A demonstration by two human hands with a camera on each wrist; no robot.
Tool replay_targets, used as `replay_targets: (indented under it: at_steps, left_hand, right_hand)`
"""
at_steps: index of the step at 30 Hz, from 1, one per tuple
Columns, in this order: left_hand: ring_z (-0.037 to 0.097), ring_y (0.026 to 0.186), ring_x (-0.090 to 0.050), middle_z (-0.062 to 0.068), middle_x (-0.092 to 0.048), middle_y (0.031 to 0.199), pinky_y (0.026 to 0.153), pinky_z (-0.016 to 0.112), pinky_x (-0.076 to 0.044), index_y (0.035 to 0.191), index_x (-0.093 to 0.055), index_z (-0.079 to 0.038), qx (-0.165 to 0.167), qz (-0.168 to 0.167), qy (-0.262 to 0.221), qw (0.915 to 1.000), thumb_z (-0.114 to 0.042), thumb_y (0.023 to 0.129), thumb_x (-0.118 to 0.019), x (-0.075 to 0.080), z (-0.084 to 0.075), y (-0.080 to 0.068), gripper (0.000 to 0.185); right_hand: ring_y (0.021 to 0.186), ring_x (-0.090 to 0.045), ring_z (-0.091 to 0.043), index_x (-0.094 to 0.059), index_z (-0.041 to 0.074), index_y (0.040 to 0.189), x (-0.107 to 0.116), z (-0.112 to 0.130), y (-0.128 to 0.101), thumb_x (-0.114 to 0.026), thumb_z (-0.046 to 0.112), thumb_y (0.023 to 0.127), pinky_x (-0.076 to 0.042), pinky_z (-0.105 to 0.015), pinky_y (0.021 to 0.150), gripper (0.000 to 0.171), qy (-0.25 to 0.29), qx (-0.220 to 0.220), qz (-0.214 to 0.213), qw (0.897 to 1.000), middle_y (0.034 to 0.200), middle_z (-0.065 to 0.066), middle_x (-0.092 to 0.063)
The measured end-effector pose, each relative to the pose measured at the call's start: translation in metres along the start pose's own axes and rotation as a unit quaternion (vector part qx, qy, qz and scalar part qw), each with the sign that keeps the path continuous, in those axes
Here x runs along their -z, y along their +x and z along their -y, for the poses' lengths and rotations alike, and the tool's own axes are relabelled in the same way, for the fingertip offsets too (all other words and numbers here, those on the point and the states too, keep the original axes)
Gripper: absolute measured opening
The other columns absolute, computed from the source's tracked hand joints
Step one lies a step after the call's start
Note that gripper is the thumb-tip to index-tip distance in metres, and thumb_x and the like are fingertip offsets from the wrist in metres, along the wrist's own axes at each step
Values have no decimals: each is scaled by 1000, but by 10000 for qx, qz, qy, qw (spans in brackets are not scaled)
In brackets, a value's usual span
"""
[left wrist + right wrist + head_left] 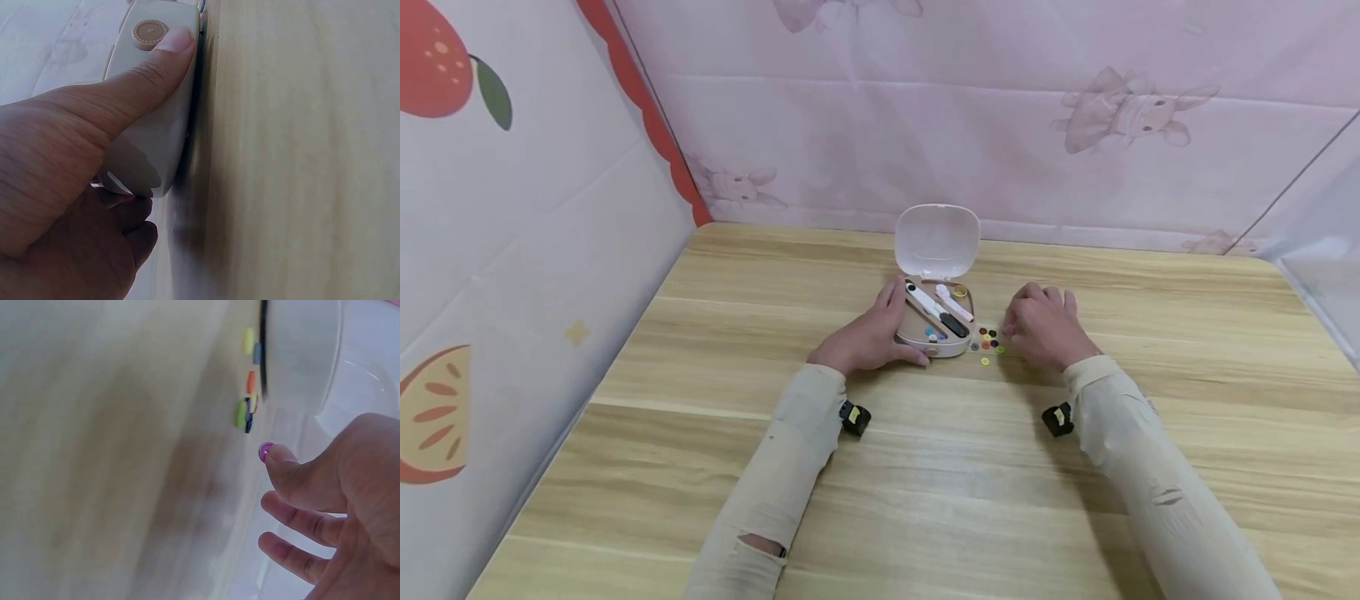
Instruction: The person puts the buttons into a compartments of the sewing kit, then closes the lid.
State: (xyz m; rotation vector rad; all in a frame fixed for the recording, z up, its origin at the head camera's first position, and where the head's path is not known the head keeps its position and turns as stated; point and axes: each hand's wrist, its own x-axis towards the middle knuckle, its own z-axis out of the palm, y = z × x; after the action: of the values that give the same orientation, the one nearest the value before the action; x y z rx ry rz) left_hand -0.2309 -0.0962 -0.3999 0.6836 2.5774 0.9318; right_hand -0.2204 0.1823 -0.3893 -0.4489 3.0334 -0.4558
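Note:
A small white sewing box [951, 351] stands on the table with its lid [937, 242] raised. My left hand [871, 335] holds the box at its left side, thumb across the front beside a brown button-shaped catch [149, 32]. In the right wrist view, my right hand [350, 487] pinches a purple button [265, 450] above the table. Several coloured buttons lie right of the box, a yellow button [986, 362] nearest the front. Inside the box are a white tool with a dark end [953, 324], a pink-and-white piece [955, 303], a yellow ring [959, 291] and blue buttons [931, 332].
The wood-grain table [917, 500] extends around both arms. Behind it hangs a pink sheet [925, 142] with rabbit prints, and on the left a white sheet [550, 233] with fruit prints. Small black cameras [854, 418] sit on both wrists.

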Motion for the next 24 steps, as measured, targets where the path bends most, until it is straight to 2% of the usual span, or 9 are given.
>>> replay_targets:
  at_steps: [5,8,14,24]
  left_hand:
    - [23,154,0,13,17,168,122,37,-18,159,19,-7,27,14,21,10000,-41,87,-79,0,0,-1,126]
    - [23,154,0,13,17,168,122,37,-18,159,19,-7,14,6,31,10000,-41,87,-79,0,0,-1,127]
    - [21,154,2,12,17,168,122,36,-17,159,20,-7,-71,23,37,10000,-41,87,-79,-2,0,0,126]
    - [22,154,-1,14,15,168,122,35,-18,159,18,-4,-115,1,67,9999,-41,87,-80,-1,-1,2,127]
  right_hand:
    - [115,-43,-45,-71,6,85,4,6,0,-64,0,85,-23,-65,101,8,-44,192,-180,9996,127,-20,-55]
    - [114,-43,-45,-71,5,87,8,12,0,-64,1,87,-26,-60,96,8,-47,318,-299,9990,127,-20,-55]
    - [116,-44,-44,-69,5,88,14,27,1,-67,6,90,-25,-60,98,3,-74,556,-512,9971,127,-20,-56]
    - [113,-44,-39,-68,7,82,9,58,7,-69,2,86,-25,-55,100,7,-19,1026,-853,9911,121,-15,-59]
